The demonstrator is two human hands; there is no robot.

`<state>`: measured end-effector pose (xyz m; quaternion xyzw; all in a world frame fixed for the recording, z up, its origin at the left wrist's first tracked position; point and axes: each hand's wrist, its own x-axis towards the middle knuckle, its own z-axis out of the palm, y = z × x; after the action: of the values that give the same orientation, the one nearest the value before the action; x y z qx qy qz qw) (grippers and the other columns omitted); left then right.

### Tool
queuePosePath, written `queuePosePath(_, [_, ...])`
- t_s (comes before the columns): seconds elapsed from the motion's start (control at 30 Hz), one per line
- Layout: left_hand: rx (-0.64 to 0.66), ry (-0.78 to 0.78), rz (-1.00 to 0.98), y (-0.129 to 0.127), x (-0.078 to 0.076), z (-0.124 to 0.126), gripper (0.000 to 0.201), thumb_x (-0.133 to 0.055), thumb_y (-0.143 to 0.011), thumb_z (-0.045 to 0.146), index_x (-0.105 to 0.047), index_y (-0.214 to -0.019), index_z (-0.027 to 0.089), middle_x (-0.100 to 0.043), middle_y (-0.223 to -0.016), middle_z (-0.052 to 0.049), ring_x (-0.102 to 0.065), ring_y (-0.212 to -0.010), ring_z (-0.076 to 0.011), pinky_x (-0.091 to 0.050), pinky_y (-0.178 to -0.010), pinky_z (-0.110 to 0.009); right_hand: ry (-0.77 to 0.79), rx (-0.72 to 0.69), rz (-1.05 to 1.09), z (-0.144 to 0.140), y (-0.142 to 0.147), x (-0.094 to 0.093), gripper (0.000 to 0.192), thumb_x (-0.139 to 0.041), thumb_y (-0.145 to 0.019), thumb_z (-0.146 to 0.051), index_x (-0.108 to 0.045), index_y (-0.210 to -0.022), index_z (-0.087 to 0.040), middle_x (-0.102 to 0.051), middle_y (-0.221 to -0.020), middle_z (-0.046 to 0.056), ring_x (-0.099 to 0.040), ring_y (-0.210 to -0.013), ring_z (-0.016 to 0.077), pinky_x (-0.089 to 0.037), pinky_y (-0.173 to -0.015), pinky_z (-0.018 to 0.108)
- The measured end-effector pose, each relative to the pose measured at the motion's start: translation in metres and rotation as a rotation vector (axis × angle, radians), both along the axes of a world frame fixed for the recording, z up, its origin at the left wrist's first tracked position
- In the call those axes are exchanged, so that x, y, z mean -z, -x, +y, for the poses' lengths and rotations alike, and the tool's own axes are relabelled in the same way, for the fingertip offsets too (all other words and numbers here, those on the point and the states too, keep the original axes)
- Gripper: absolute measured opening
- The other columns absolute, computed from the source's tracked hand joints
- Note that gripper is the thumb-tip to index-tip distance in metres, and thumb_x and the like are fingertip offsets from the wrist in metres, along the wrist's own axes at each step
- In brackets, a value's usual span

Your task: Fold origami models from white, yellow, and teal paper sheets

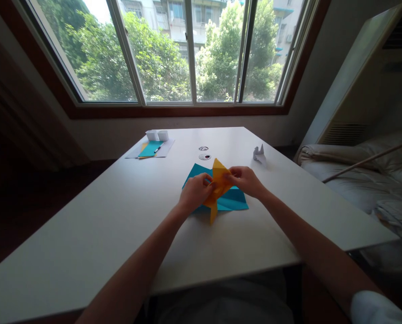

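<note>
Big white desk (120,225) under the window, and a teal sheet (233,200) lies flat near its middle. Right on top of that sheet sits the orange paper (218,182), part-folded, with the left hand (194,192) and right hand (244,181) both pinching it, fingers clamped on its edges.

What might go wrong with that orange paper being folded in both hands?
The orange paper is pinched between the left hand and right hand, so a hard pull might tear it or spoil a crease. It is worked right over the blue sheet, which may slide or get creased too. The small white paper figure stands close to the right arm and might be knocked over.
</note>
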<state>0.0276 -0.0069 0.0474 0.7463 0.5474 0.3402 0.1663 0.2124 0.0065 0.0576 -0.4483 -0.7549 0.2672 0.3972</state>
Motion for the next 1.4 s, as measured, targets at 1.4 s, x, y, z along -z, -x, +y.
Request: queuePosePath(1.4, [-0.154, -0.193, 0.022, -0.001, -0.009, -0.004, 0.033, -0.046, -0.082, 0.025, -0.057, -0.113, 0.023, -0.067, -0.084, -0.005, -0.061, -0.069, -0.0188, -0.042, -0.061, -0.026, 0.113, 0.048, 0.207, -0.001, 0.015, 0.011, 0.031, -0.058, -0.077, -0.033, -0.057, -0.103, -0.017, -0.066, -0.086, 0.006, -0.065, -0.07, 0.0148, -0.054, -0.058, 0.024])
